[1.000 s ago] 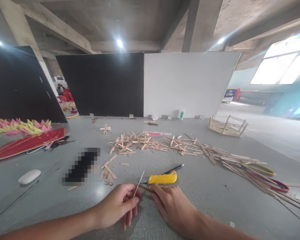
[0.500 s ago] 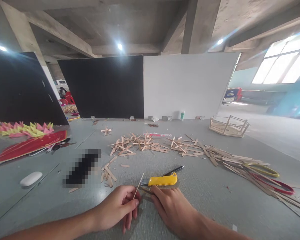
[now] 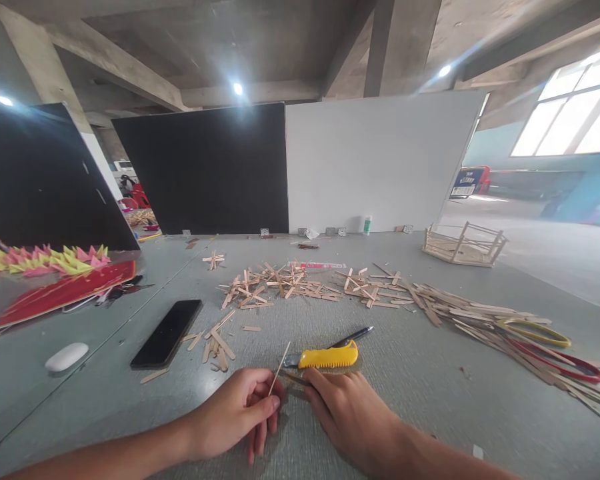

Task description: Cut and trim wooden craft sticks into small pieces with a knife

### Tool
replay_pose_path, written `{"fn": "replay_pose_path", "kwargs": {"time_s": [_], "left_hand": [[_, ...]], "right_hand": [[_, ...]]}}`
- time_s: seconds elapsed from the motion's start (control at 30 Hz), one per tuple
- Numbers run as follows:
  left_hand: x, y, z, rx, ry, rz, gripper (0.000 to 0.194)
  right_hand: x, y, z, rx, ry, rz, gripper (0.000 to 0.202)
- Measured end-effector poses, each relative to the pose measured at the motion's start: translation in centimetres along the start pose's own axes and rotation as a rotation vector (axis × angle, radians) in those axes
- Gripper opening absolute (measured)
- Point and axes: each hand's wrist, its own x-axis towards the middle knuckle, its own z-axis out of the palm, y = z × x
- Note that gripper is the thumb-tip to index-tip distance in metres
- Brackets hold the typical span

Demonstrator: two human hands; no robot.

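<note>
A slim wooden stick (image 3: 279,368) rises at a slant from my left hand (image 3: 240,408), pinched between thumb and fingers. My right hand (image 3: 355,413) rests low over the table, its fingers closed on a narrow, flat, dark-looking strip (image 3: 294,379) that points toward the left hand; its kind is hard to make out. Just beyond the right fingers lies a yellow utility knife (image 3: 330,356), its blade end toward the left. A black pen (image 3: 356,336) lies behind the knife.
Wooden craft sticks (image 3: 290,283) lie scattered farther back. A phone (image 3: 167,333) and a white oval case (image 3: 67,357) are on the left. Long strips (image 3: 470,313) with yellow and red loops (image 3: 555,360) lie right, near a small stick frame (image 3: 463,247). Upright boards (image 3: 380,160) stand behind.
The view has shifted slightly. Both hands keep almost the same pose, still holding the wooden stick and the narrow strip.
</note>
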Motion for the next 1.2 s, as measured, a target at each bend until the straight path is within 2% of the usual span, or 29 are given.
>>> {"fn": "replay_pose_path", "kwargs": {"time_s": [0.43,0.6,0.77,0.87,0.93,1.2], "left_hand": [[-0.1,0.5,0.2,0.058,0.020,-0.045,0.046],[-0.7,2.0,0.2,0.171,0.039,-0.108,0.039],[-2.5,3.3,-0.1,0.442,0.197,-0.093,0.019],[-3.1,2.9,0.2,0.559,0.282,-0.042,0.013],[-3.2,2.4,0.5,0.602,0.299,-0.028,0.015],[-2.6,1.9,0.3,0.592,0.252,-0.012,0.017]], "right_hand": [[-0.3,0.2,0.1,-0.012,-0.008,-0.012,0.014],[-0.3,0.3,0.3,-0.031,-0.017,-0.009,0.014],[-0.3,0.2,0.1,-0.029,-0.025,-0.024,0.013],[-0.2,0.3,0.1,-0.015,-0.020,-0.028,0.014],[-0.2,0.3,0.1,-0.005,-0.012,-0.033,0.014],[-0.3,0.2,0.0,-0.012,0.001,-0.038,0.015]]}}
